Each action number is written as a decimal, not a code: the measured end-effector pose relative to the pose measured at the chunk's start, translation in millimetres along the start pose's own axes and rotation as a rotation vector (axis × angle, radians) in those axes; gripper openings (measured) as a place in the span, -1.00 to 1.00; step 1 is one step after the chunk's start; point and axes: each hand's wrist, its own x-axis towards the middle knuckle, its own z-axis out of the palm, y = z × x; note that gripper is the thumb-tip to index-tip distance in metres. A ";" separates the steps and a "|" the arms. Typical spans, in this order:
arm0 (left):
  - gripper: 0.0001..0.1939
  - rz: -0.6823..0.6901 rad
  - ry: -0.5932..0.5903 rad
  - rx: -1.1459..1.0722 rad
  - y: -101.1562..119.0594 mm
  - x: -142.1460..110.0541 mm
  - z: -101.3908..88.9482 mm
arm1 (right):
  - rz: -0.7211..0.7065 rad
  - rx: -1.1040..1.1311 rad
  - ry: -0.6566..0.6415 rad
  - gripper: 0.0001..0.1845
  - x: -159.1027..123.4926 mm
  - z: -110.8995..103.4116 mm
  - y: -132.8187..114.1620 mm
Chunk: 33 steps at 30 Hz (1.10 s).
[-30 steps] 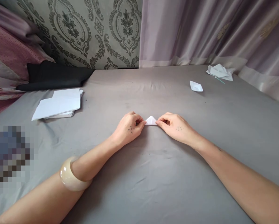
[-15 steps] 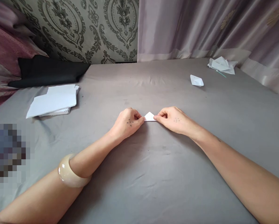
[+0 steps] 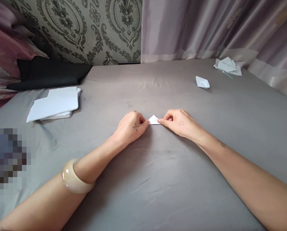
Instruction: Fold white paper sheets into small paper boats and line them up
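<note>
A small white folded paper [image 3: 153, 120] is held between my two hands near the middle of the view, its triangular peak pointing away from me. My left hand [image 3: 133, 126] pinches its left end between thumb and fingers. At the right end, the thumb and fingertips of my right hand [image 3: 178, 123] are closed on the same paper. Both ends of the paper are hidden under my fingers. A pale, glossy bangle [image 3: 73, 179] circles my left forearm.
White paper sheets [image 3: 54, 104] lie stacked at the left, in front of a black cloth [image 3: 49, 74]. A folded white paper [image 3: 202, 82] sits at the right; beyond it are more folded papers [image 3: 228, 65] and a thin green stick [image 3: 227, 75]. Grey fabric [image 3: 162, 179] covers the surface.
Both hands keep their pinch on the folded paper with hardly any movement. My left wrist has turned very slightly, and the whole view has shifted a little.
</note>
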 end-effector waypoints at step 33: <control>-0.63 0.551 -0.004 0.489 -20.5 -15.4 -2.9 | -0.551 -0.542 0.180 -0.57 -43.5 31.2 -9.2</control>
